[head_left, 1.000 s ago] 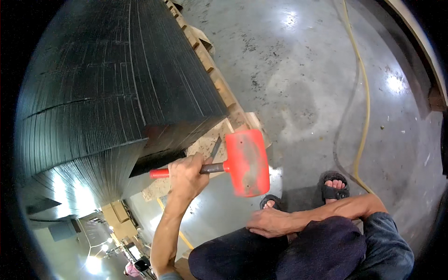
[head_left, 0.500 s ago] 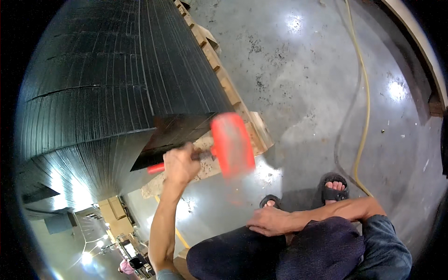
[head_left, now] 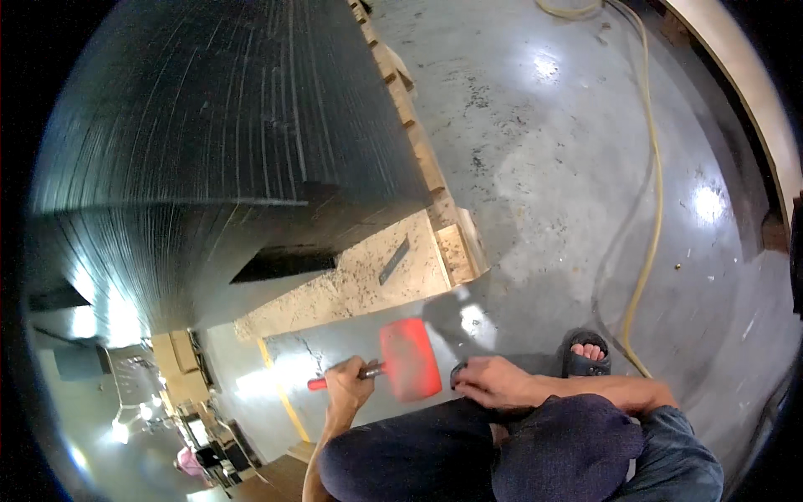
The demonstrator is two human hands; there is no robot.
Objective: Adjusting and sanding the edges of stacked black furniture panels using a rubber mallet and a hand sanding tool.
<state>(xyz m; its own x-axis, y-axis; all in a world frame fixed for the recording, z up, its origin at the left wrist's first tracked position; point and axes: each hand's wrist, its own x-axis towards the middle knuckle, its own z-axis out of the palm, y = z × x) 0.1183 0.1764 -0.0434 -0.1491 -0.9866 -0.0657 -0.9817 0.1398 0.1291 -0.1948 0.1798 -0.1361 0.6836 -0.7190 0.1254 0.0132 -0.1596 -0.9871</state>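
Observation:
My left hand (head_left: 349,388) grips the handle of a red mallet (head_left: 407,359), its big red head pointing right, low over my lap and the grey floor. My right hand (head_left: 489,381) rests on my knee just right of the mallet head, fingers spread flat, holding nothing. In front of me stands a tall stack of black sheets (head_left: 209,159) on a wooden pallet (head_left: 443,243). One black sheet (head_left: 284,266) juts out from the stack's near corner. A small dark strip (head_left: 394,261) lies on the chipboard (head_left: 351,284) under the stack.
A yellow hose (head_left: 653,209) runs across the concrete floor at right. My sandalled foot (head_left: 588,355) is on the floor beside it. A yellow line (head_left: 280,391) is painted on the floor at lower left. Cardboard boxes (head_left: 180,360) stand far left.
The mallet was raised against the stack's near corner half a second ago; my left hand has now drawn it back down toward my lap. My right hand stayed on the knee.

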